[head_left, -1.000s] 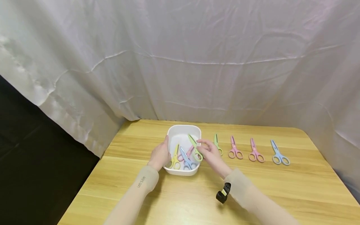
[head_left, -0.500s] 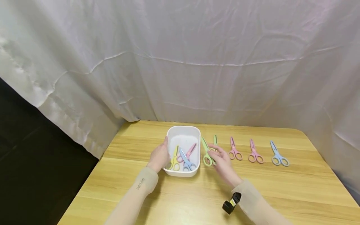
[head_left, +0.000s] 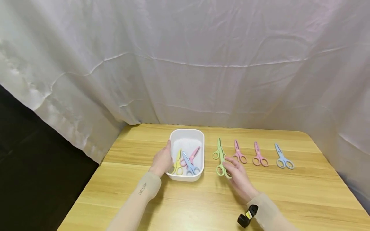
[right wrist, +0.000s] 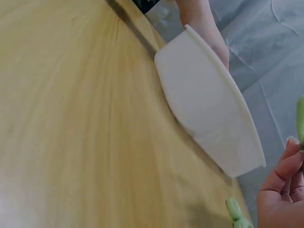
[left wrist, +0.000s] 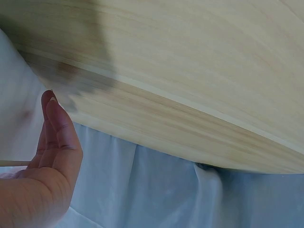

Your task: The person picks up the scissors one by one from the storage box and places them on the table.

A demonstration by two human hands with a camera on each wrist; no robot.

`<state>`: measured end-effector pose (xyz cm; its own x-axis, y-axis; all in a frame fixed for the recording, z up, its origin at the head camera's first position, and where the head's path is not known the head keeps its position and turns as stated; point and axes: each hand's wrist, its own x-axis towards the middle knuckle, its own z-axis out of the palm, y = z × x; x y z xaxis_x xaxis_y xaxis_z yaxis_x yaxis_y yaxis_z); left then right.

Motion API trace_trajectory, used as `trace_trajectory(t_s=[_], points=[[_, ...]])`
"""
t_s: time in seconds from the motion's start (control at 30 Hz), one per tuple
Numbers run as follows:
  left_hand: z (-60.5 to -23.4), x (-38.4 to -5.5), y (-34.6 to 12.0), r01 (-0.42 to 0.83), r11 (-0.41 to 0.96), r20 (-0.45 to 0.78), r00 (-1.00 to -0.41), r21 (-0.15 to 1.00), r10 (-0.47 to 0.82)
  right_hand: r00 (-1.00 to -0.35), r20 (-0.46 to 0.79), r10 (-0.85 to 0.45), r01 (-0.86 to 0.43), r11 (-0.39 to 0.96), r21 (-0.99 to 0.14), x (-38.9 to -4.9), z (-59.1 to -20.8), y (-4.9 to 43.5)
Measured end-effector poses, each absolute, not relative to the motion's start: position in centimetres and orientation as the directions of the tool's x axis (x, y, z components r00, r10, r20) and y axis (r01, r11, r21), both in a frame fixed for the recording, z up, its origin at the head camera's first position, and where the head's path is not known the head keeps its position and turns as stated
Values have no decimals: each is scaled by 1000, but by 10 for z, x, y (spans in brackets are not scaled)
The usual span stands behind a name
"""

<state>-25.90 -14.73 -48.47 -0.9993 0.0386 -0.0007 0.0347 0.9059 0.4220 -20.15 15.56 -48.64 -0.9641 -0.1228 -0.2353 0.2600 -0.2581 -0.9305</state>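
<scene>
In the head view my right hand [head_left: 240,176] pinches light green scissors [head_left: 222,160] by the handle side, blades pointing away. They overlap a second pair of green scissors [head_left: 215,154] lying on the table. In the right wrist view my right fingers [right wrist: 285,173] show at the right edge with a green piece of the held scissors. My left hand [head_left: 162,160] grips the left rim of a white plastic bin [head_left: 187,178], its fingers along the outer wall. Inside the bin lie yellow scissors [head_left: 178,160], blue scissors [head_left: 188,162] and pink scissors [head_left: 195,154].
To the right on the wooden table [head_left: 185,205] lie two pink scissors, the nearer pink pair [head_left: 237,152] and another pink pair [head_left: 258,154], then blue scissors [head_left: 281,157]. A pale curtain [head_left: 202,89] hangs behind the table's far edge.
My right hand has carried the green scissors out over the bin's right rim and farther right, to the green pair on the table. The left hand stays at the bin.
</scene>
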Motion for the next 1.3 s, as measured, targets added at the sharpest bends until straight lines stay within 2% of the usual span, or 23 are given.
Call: trace_trajectory(t_s=[0.7, 1.3], points=[[-482, -259, -148, 25, 911, -7, -1000, 411, 30, -904, -327, -277, 354, -53, -934, -189, -516, 184], [-482, -258, -148, 33, 917, -2, -999, 398, 37, -850, -335, -407, 341, 60, -938, -195, -521, 193]])
